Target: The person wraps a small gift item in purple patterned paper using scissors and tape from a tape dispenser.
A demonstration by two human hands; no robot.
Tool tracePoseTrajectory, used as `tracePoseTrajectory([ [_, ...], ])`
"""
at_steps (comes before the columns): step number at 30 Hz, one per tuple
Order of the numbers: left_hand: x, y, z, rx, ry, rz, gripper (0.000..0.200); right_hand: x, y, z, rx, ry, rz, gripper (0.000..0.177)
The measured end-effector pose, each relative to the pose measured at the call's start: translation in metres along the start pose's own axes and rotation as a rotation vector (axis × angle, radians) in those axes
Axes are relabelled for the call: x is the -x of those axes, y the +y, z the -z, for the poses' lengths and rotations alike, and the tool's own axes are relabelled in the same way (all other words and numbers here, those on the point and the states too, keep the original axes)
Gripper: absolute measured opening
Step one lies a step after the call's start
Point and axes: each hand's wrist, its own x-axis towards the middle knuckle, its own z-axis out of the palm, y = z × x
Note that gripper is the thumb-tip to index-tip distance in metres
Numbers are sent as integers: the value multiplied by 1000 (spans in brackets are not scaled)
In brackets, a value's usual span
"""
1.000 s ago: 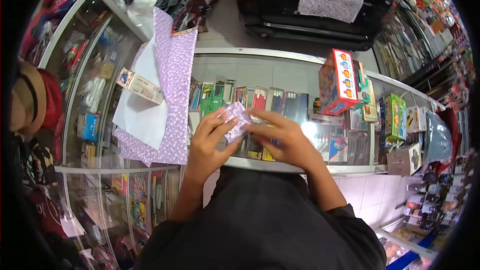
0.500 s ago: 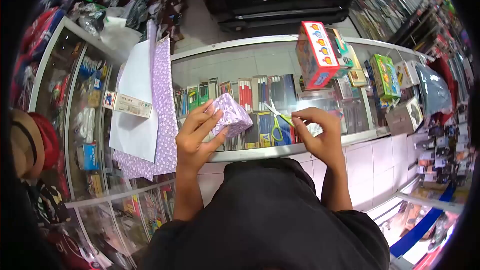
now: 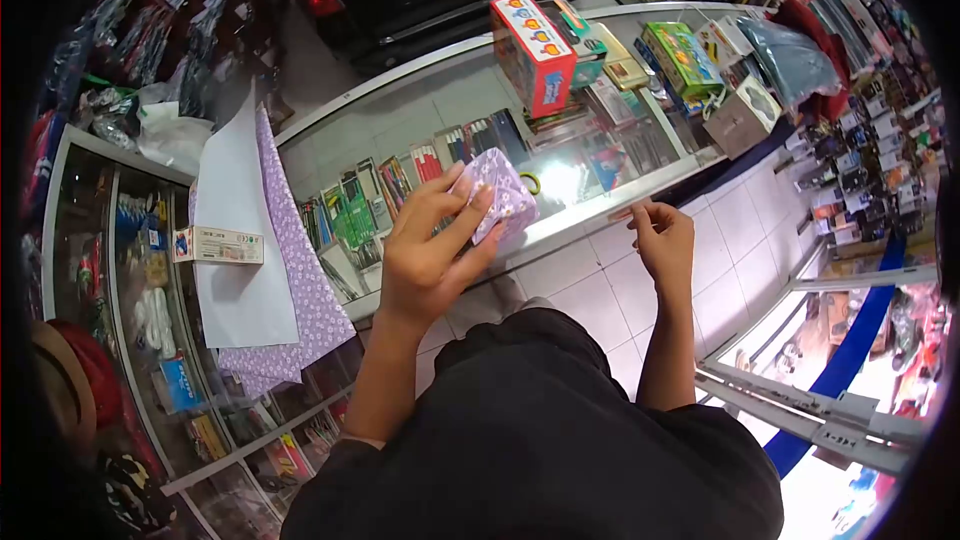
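A small box wrapped in purple flowered paper [image 3: 505, 198] is in my left hand [image 3: 425, 245], with fingers over its near left side and the thumb below. It is held over the front edge of the glass counter. Just beyond it shows part of the yellow-green handle of a pair of scissors [image 3: 531, 182]; the rest is hidden by the box. My right hand [image 3: 665, 250] is off to the right, in front of the counter edge, thumb and fingers drawn together. Whatever may be between its fingertips is too small to make out.
On the left, white paper [image 3: 235, 270] and purple flowered wrapping paper [image 3: 310, 280] lie with a small carton [image 3: 220, 246] on top. A red toy box [image 3: 535, 55] and a green box [image 3: 683, 62] stand on the glass counter [image 3: 390, 130], which displays pens and stationery.
The view has turned, shifting the counter leftward. My right hand has come away from the scissors, towards the right. My left hand has brought the wrapped box rightward, in front of the scissors.
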Motion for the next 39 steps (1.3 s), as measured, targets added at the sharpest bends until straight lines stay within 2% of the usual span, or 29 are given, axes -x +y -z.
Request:
tracePoseTrajectory([
  [4,5,-4,5,-23,21,21,44,15,23,10,73,20,36,24],
  [6,5,-4,22,-47,75,60,44,29,18,12,72,-4,-51,25],
  [8,7,-4,32,-156,192,99,44,28,42,5,107,-2,-45,23],
  [10,6,3,27,-153,187,88,41,21,60,-7,163,216,203,34],
  [11,5,9,17,-107,123,69,40,9,74,-9,138,173,147,54],
  [12,4,15,6,-61,60,51,40,-1,83,-12,138,185,148,54],
  [15,-12,31,-42,47,-12,-149,42,-30,106,-12,323,291,529,65],
  [16,-17,35,-56,53,-12,-152,42,-34,107,-13,326,297,527,65],
  [19,-27,31,-88,46,-65,-235,41,-44,113,-17,140,248,458,64],
  [22,-26,19,-106,3,-115,-230,40,-43,117,-15,163,195,447,60],
  [23,-25,15,-108,24,-114,-185,40,-42,116,-19,105,241,437,48],
  [24,-25,14,-109,47,-116,-140,40,-43,118,-17,101,254,433,48],
  [27,-25,11,-113,73,-90,-143,38,-41,121,-12,-41,13,340,25],
  [28,-25,9,-114,74,-60,-145,36,-38,119,-10,-43,21,335,25],
  [30,-25,8,-116,89,-54,-136,36,-34,115,-8,-557,-190,55,24],
  [31,-24,9,-114,105,-58,-114,36,-34,112,-8,-781,-249,-49,32],
  [32,-24,9,-113,119,-59,-93,36,-33,110,-5,-781,-249,-49,32],
  [34,-23,9,-113,114,-67,-88,35,-24,91,6,-908,-318,-260,39],
  [37,-22,7,-114,111,-67,-88,34,-25,91,9,-977,-372,-254,48],
  [39,-23,6,-115,114,-58,-97,34,-27,92,11,-978,-412,-242,44],
])
